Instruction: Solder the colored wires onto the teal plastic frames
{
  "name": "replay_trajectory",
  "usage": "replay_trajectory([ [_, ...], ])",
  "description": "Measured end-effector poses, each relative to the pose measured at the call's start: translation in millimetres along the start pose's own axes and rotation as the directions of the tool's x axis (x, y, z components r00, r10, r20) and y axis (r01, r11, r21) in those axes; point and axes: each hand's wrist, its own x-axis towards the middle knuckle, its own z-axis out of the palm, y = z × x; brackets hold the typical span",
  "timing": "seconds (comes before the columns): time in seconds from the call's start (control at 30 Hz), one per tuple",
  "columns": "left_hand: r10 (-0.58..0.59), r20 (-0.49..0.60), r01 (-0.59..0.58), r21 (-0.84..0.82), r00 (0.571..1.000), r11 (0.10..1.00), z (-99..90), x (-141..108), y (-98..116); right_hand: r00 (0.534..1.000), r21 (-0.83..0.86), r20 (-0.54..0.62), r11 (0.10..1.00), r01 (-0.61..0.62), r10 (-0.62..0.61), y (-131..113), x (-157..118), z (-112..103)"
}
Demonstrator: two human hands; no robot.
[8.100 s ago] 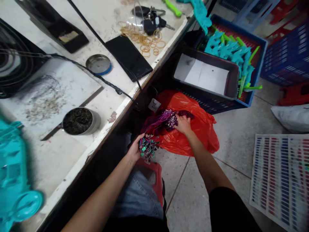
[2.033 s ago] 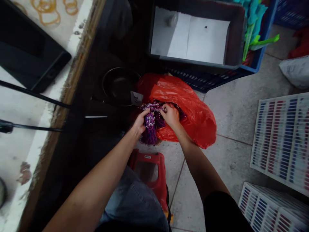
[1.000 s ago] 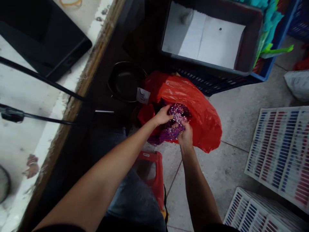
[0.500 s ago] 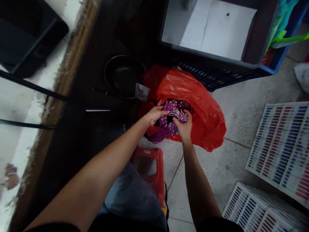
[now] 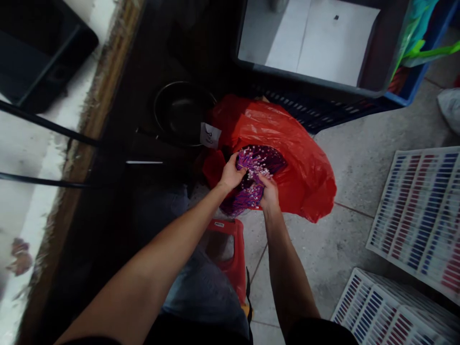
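Note:
A bundle of thin purple, red and blue wires with small pale connector tips lies in the mouth of a red plastic bag. My left hand is closed round one clump of the wires at the bundle's left side. On the right, my right hand grips another clump near the pale tips. More wires, in shadow, lie deeper in the bag behind both hands. The fingertips are partly hidden among the strands.
A dark round pan and a marked paper tag are left of the bag. Behind it stands a dark tray on a blue crate. White slatted crates stand right; a red stool is near my leg.
My right hand has moved down and left and now grips a clump of wires. The left hand has turned and closed round its clump. The wire tips have spread apart.

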Motion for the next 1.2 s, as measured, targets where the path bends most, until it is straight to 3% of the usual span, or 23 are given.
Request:
replay_trajectory([
  [0.13,0.012,0.004,-0.012,-0.009,1.0,1.0,-0.1,-11.9,-0.5,1.0,-0.015,0.022,1.0,0.002,-0.002,1.6,-5.6,5.0],
  [0.3,-0.066,-0.097,0.076,0.107,0.993,0.991,-5.4,-23.3,0.2,1.0,-0.007,0.012,1.0,0.018,-0.018,3.7,-6.7,7.4],
  [0.37,-0.119,-0.086,0.128,0.103,0.989,0.986,-7.2,-25.1,0.8,1.0,0.008,0.002,1.0,0.016,-0.016,5.9,-6.9,8.3],
  [0.47,-0.253,-0.019,0.248,-0.127,0.967,0.96,-9.9,-24.8,2.2,1.0,0.031,0.008,1.0,-0.002,0.002,9.1,-8.5,8.3],
  [0.6,-0.397,0.11,0.405,-0.417,0.911,0.814,-16.3,-23.8,5.3,1.0,0.069,0.005,0.998,-0.004,0.003,11.2,-11.5,4.0],
  [0.87,-0.334,0.25,0.408,-0.361,0.909,0.838,-32.9,-32.0,18.5,0.999,0.118,0.039,0.992,-0.041,0.036,9.9,-11.4,-8.8],
  [1.1,-0.259,0.146,0.291,-0.285,0.955,0.913,-23.0,-26.2,17.5,0.991,0.081,0.124,0.995,-0.056,0.046,5.4,-15.6,-11.2],
  [1.2,-0.226,0.15,0.256,-0.23,0.963,0.939,-19.9,-22.8,16.6,0.987,0.029,0.156,0.999,-0.042,0.037,4.5,-16.9,-8.8],
])
